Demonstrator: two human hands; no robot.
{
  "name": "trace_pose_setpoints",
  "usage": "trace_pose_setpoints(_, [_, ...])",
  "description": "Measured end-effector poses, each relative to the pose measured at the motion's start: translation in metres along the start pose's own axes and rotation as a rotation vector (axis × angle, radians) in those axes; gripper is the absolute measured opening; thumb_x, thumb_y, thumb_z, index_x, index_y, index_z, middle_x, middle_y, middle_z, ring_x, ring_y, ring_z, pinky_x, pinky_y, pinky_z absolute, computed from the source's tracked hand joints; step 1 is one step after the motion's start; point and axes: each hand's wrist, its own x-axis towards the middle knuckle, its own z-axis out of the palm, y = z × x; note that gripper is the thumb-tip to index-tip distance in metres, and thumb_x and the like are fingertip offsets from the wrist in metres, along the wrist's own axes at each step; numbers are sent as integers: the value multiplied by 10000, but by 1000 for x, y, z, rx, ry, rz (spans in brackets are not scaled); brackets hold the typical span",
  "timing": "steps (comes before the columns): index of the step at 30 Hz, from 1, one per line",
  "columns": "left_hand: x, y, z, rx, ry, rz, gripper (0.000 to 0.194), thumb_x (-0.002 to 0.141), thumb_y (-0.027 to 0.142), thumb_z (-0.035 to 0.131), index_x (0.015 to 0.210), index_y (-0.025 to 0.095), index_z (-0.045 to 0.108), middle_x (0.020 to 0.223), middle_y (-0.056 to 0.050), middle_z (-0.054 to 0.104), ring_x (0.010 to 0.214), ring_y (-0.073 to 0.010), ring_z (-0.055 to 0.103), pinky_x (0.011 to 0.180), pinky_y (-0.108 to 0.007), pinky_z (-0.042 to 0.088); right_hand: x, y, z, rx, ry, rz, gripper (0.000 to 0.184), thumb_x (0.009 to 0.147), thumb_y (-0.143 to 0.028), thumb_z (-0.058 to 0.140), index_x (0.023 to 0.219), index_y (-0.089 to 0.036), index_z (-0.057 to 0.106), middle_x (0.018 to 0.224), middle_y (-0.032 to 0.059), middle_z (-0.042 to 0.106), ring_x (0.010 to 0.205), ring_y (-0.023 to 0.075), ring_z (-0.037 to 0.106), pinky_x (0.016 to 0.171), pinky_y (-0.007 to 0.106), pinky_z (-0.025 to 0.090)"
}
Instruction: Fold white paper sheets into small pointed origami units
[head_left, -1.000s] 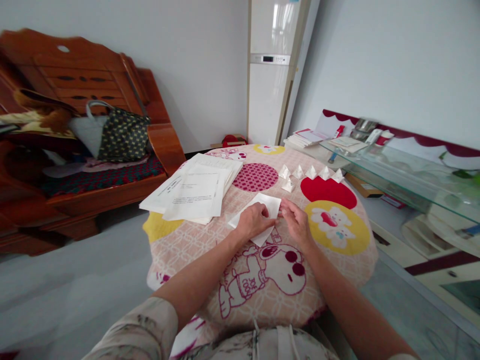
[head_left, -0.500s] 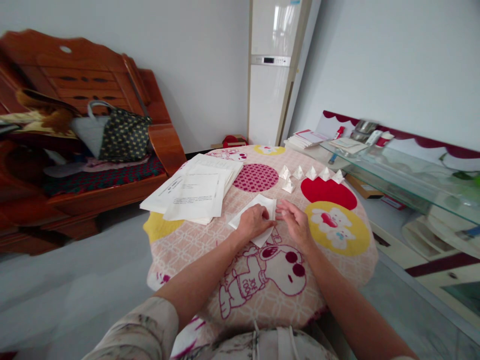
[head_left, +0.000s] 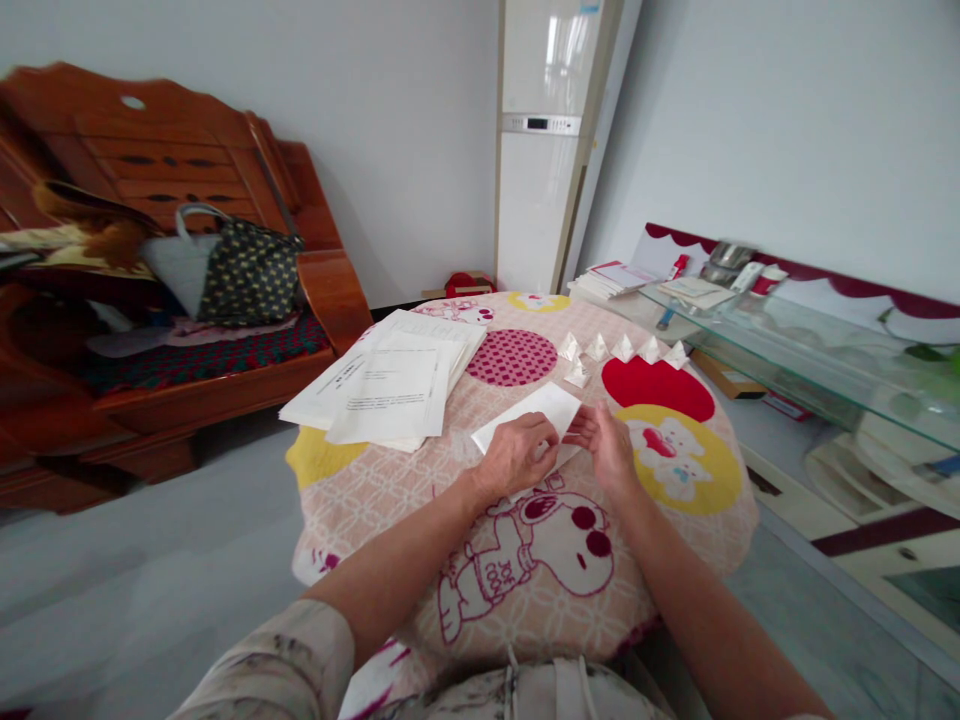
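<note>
A folded white sheet of paper (head_left: pixel 526 408) is held slightly tilted over the near middle of the round table. My left hand (head_left: pixel 519 455) lies over its near edge, with curled fingers gripping the paper. At the paper's right end, my right hand (head_left: pixel 611 450) has its fingers against and partly behind it, thumb side up. Part of the sheet is hidden under my hands. Beyond them stand several small folded paper pyramids (head_left: pixel 625 347) in a row, with one more paper pyramid (head_left: pixel 576 374) nearer to me.
A pile of printed sheets (head_left: pixel 397 385) lies on the patterned tablecloth (head_left: pixel 525 620) at the left. On the right is a glass-topped cabinet (head_left: pixel 817 345) bearing papers and small items. A wooden sofa (head_left: pixel 330 290) with bags stands at the left, an air conditioner (head_left: pixel 536 200) behind.
The sheet has been raised and turned, its right end moving right and a flat white face now showing. My right hand has shifted slightly right, and my left hand has moved a little nearer to me.
</note>
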Motion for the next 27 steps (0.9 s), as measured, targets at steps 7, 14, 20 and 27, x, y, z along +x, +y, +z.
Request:
trace_pose_setpoints(7, [-6, 13, 3, 82, -165, 320, 216, 947, 274, 489, 837, 183, 652, 888, -86, 666, 860, -199, 621, 817, -313, 497, 9, -11, -15, 61, -117, 186, 378, 604, -496, 826, 740, -162, 710, 683, 61, 748, 574, 219, 654, 521, 320, 509])
trace_pose_setpoints(14, [1, -3, -30, -153, 496, -13, 257, 981, 375, 500, 917, 188, 664, 892, -70, 692, 878, -184, 641, 838, -326, 525, 16, -49, -13, 2, -130, -80, 242, 686, -367, 767, 861, -204, 797, 917, 54, 795, 854, 286, 731, 748, 410, 580])
trace_pose_setpoints(20, [-2, -37, -49, -153, 796, -223, 301, 979, 435, 519, 1041, 175, 658, 968, -63, 696, 885, -168, 652, 838, -311, 542, 19, -90, 5, -225, -157, -571, 173, 798, -299, 685, 910, -265, 813, 1144, 32, 760, 1118, 288, 675, 1026, 498, 498])
trace_pose_setpoints(27, [-4, -14, -69, -370, 556, 0, 421, 1000, 473, 466, 1323, 230, 583, 1325, -100, 625, 1226, -230, 591, 1058, -436, 493, -9, -125, 17, -377, -409, -468, 147, 736, -137, 675, 729, -225, 792, 685, -8, 724, 637, 179, 664, 607, 288, 544])
